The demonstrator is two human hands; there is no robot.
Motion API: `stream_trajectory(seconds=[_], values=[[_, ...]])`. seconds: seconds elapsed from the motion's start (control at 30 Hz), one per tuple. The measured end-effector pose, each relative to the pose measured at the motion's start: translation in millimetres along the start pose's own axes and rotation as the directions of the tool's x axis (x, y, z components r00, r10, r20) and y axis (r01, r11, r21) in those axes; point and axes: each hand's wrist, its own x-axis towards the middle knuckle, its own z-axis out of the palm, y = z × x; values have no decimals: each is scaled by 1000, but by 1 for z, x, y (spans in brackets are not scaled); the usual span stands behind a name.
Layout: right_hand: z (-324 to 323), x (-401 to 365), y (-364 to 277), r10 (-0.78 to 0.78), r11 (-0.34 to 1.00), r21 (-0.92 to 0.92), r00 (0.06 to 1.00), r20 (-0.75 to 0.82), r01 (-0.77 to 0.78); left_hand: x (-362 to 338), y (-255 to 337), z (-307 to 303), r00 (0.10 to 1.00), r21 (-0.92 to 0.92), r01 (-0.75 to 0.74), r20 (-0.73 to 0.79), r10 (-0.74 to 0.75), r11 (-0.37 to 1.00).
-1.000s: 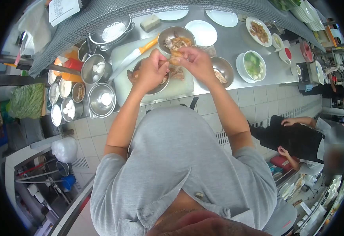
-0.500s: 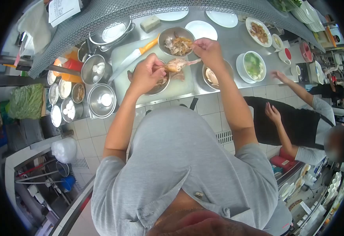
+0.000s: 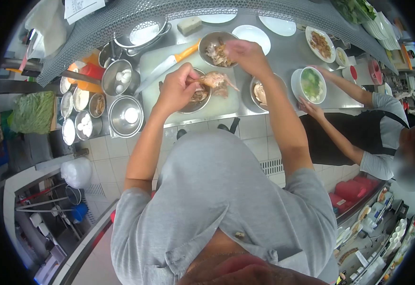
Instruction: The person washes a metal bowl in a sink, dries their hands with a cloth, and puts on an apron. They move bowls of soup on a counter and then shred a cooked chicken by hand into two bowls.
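Holding meat [image 3: 214,79], end between left fingers [image 3: 188,72]

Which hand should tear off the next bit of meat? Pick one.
Right, I'd judge: the left hand already grips the piece of meat, while the right hand is just beyond it, at the bowl of shreds.

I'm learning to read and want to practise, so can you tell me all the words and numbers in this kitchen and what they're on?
There are no words or numbers clear enough to quote.
White paper slip above the mesh: it has grey print, too small and blurred to read.
Knife and metal bowl of meat: no writing that I can make out.
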Motion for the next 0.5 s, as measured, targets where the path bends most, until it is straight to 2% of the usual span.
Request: stream_trajectory(seconds=[0.07, 0.17, 0.27, 0.37, 0.47, 0.5], values=[[-6, -16, -23, -65, 991, 128, 947, 315, 26, 6, -4, 0, 1000, 30, -28, 12, 27, 999], [6, -30, -26, -41, 998, 66, 886, 462, 12, 12, -2, 3, 998, -88, -28, 48, 33, 996], [12, -40, -19, -66, 983, 182, 920, 386, -6, 16, -7, 7, 993, -382, 53, 121, -7, 923], [13, -56, -25, -41, 999, 22, 962, 270, 37, 25, -8, 3, 934, -288, 308, 275, -230, 907], [19, -62, -12, -38, 997, 73, 968, 249, 20, 26, -7, 3, 885, -210, 375, 372, -281, 903], [19, -63, -11, -11, 992, 121, 966, 259, -22, 25, -13, 7, 921, -216, 281, 334, -200, 935]])
